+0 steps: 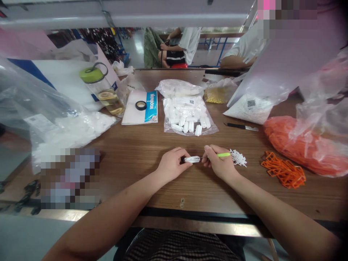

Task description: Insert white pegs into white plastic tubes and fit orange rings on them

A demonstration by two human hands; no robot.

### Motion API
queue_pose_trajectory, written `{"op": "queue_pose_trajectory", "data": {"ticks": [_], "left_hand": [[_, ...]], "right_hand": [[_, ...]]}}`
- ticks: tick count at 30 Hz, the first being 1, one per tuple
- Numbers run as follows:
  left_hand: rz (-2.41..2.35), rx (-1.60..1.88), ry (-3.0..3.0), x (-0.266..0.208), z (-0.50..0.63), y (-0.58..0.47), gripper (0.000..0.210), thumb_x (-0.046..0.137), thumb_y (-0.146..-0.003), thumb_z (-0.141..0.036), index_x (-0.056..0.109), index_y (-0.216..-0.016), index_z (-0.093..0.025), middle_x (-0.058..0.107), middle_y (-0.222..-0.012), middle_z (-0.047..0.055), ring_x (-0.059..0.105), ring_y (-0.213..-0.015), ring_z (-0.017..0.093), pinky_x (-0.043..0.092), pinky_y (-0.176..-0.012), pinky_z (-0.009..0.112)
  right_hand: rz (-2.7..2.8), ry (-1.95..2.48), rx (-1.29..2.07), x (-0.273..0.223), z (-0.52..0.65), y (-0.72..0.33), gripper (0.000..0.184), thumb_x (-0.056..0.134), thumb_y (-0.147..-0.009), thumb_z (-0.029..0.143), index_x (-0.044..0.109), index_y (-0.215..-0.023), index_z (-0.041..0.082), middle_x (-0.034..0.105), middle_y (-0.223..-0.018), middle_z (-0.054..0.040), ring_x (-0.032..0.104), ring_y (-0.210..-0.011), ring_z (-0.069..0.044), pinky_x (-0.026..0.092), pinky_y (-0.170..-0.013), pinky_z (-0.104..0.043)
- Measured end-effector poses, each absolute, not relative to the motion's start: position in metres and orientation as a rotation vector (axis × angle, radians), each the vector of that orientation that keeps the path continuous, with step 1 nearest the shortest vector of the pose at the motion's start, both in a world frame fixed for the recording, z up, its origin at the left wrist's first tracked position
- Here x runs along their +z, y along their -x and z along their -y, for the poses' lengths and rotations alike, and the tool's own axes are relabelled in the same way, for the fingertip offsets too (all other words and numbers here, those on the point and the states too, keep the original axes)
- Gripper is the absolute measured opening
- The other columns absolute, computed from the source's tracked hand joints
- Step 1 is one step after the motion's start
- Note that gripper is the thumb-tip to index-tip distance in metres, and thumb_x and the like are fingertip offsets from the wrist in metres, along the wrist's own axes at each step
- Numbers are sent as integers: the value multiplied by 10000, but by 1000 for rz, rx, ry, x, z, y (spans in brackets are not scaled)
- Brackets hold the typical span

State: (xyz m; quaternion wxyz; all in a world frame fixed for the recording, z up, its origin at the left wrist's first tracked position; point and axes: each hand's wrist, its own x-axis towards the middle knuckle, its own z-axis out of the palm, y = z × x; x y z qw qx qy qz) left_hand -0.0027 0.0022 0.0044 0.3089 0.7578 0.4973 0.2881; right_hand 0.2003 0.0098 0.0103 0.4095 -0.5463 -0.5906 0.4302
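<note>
A water bottle with a green lid stands far left on the wooden table. At the centre, the left hand pinches one end of a small white piece. The right hand grips a green-handled tool against that piece. Just beside it lies a pile of white bits, then orange clips.

**White part and green-handled tool, held over the table**

A small white plastic part lies level between the two hands, its left end pinched in the left hand. A slim tool with a light green handle, also level, sits in the right hand, its tip meeting the part's right end.
</note>
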Motion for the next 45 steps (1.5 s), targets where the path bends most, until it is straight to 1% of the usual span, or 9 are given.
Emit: {"op": "queue_pose_trajectory", "data": {"ticks": [7, 16, 26, 28, 31, 34, 36, 40, 45], "left_hand": [[-1298, 790, -2011, 4, -3, 3, 82, 733, -793, -230, 678, -847, -204, 549, -741, -35, 484, -637, 119, 349, -605, 253], [-1314, 767, -2015, 5, -2, 3, 97, 746, -784, -238, 672, -839, -204, 545, -732, -32, 488, -638, 123, 355, -606, 253], [-1310, 782, -2010, 3, -2, 3, 94, 745, -786, -230, 676, -844, -202, 546, -739, -34, 477, -627, 114, 353, -602, 253], [-1319, 781, -2003, 4, -2, 2, 92, 742, -786, -230, 677, -846, -206, 538, -734, -35, 473, -622, 115, 354, -601, 254], [-1325, 777, -2001, 4, -2, 2, 89, 737, -787, -244, 675, -840, -207, 526, -717, -34, 479, -631, 125, 355, -597, 255], [-1326, 780, -1997, 3, -2, 2, 95, 739, -785, -255, 670, -828, -206, 536, -728, -31, 482, -634, 125, 356, -593, 254], [-1318, 791, -2000, 2, -2, 2, 95, 736, -791, -260, 670, -834, -207, 543, -737, -31, 482, -631, 122, 358, -596, 253], [-1299, 813, -2017, 0, -2, 3, 100, 736, -798, -262, 671, -850, -206, 537, -730, -34, 480, -633, 120, 356, -600, 251], [-1295, 813, -2033, 0, -3, 3, 100, 738, -798, -251, 669, -852, -202, 524, -723, -37, 477, -629, 116, 353, -601, 249]], "right_hand": [[1583, 1369, 1035, 16, -10, -197, 469, 511, -937, 483, 563, -577, 188, 624, -549, -4, 567, -440, -104, 446, -445, -216], [1378, 1363, 1064, 9, -11, -203, 498, 542, -900, 570, 585, -591, 182, 626, -542, -18, 568, -424, -109, 430, -408, -213], [1456, 1399, 1031, 9, -11, -198, 481, 521, -921, 529, 564, -580, 192, 626, -546, -14, 567, -434, -116, 442, -436, -230], [1523, 1408, 982, 14, -10, -197, 478, 496, -936, 507, 546, -571, 202, 620, -546, -11, 563, -439, -119, 441, -447, -240], [1752, 1363, 794, 20, -6, -196, 478, 451, -961, 477, 536, -573, 211, 599, -550, -11, 546, -470, -121, 441, -507, -258], [1965, 1264, 630, 23, -3, -199, 464, 482, -949, 477, 538, -570, 215, 573, -548, -14, 526, -505, -128, 439, -565, -275], [1890, 1271, 690, 22, -3, -203, 467, 485, -951, 483, 558, -577, 213, 598, -563, -19, 547, -505, -129, 452, -557, -272], [1543, 1344, 933, 17, -8, -206, 479, 498, -943, 513, 577, -588, 201, 631, -563, -18, 576, -452, -124, 457, -461, -247], [1498, 1318, 1032, 11, -10, -205, 469, 528, -931, 512, 584, -598, 186, 629, -557, -11, 577, -440, -113, 457, -441, -228]]}}
